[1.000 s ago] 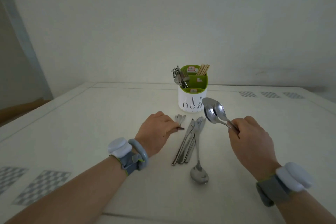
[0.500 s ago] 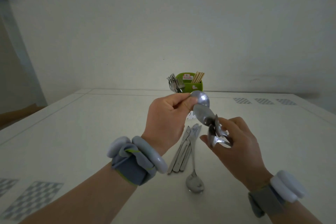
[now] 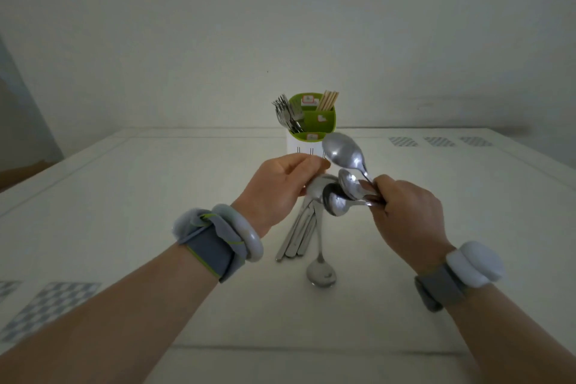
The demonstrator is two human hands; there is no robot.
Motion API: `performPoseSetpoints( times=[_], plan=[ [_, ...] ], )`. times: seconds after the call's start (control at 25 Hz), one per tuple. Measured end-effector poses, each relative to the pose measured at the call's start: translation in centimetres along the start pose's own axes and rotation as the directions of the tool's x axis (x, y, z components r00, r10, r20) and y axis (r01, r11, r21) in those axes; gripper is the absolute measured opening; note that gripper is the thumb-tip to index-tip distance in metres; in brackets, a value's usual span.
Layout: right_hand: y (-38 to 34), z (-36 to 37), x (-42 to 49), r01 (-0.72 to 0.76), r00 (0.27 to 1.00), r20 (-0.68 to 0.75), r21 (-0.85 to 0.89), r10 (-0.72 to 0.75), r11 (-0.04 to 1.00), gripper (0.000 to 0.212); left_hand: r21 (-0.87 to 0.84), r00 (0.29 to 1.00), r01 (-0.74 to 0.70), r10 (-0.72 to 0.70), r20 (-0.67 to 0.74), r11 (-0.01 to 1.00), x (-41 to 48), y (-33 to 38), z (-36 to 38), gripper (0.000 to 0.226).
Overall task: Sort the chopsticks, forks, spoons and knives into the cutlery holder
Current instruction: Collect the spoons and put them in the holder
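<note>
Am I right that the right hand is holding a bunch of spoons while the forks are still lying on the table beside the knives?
Not quite: the forks already stand in the cutlery holder, as the head view shows. The right hand does hold a bunch of spoons, and knives lie on the table.

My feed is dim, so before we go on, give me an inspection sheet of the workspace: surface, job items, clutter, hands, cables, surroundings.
Surface: pale white table, with grey checkered patches at near left and far right.
Job's things: green-and-white plastic cutlery holder at the far middle, steel forks in its left slot, wooden chopsticks at the rear right; flat steel knives and one steel spoon lie on the table.
Clutter: nothing seen.
Grippers: right hand grips a bunch of steel spoons; left hand touches a bowl of the bunch.
Cables: nothing seen.
Surroundings: plain pale wall; grey wristbands on both wrists.
</note>
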State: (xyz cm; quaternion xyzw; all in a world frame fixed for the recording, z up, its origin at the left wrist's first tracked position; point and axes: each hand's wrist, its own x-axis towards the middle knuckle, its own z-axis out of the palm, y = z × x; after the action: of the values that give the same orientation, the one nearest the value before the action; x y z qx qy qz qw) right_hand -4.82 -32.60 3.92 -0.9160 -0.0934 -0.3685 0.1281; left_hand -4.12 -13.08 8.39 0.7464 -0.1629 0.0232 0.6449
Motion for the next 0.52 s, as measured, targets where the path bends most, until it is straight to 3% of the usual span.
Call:
performPoseSetpoints(
  times=[0.08,0.12,0.2,0.24,0.32,0.52],
  plan=[
    [1.0,0.6,-0.1,-0.021,0.998,0.051,-0.025,0.022,0.999,0.023,0.288,0.997,-0.076,0.072,0.027,0.955,0.4,-1.3,-0.5,0.020],
    [1.4,0.8,-0.1,-0.059,0.997,0.052,-0.001,0.059,0.998,0.022,0.481,0.991,-0.130,0.097,0.094,0.867,0.6,-2.0,-0.8,0.025],
    [2.1,0.8,0.2,-0.150,0.989,0.019,0.073,0.149,0.986,0.026,0.811,0.948,-0.303,0.070,0.311,0.500,0.9,-3.7,-1.0,0.039],
    [2.3,0.6,0.3,-0.183,0.983,-0.001,0.103,0.184,0.978,0.028,0.862,0.912,-0.401,0.042,0.409,0.310,1.0,-4.5,-0.9,0.042],
    [2.5,0.2,0.5,-0.208,0.977,-0.015,0.129,0.212,0.970,0.031,0.832,0.839,-0.542,0.023,0.543,0.116,1.0,-5.5,-0.3,0.039],
    [2.3,0.3,0.3,-0.220,0.975,0.063,0.081,0.215,0.972,0.028,0.724,0.724,-0.689,0.037,0.689,-0.004,2.3,-6.1,1.2,0.030]
  ],
)
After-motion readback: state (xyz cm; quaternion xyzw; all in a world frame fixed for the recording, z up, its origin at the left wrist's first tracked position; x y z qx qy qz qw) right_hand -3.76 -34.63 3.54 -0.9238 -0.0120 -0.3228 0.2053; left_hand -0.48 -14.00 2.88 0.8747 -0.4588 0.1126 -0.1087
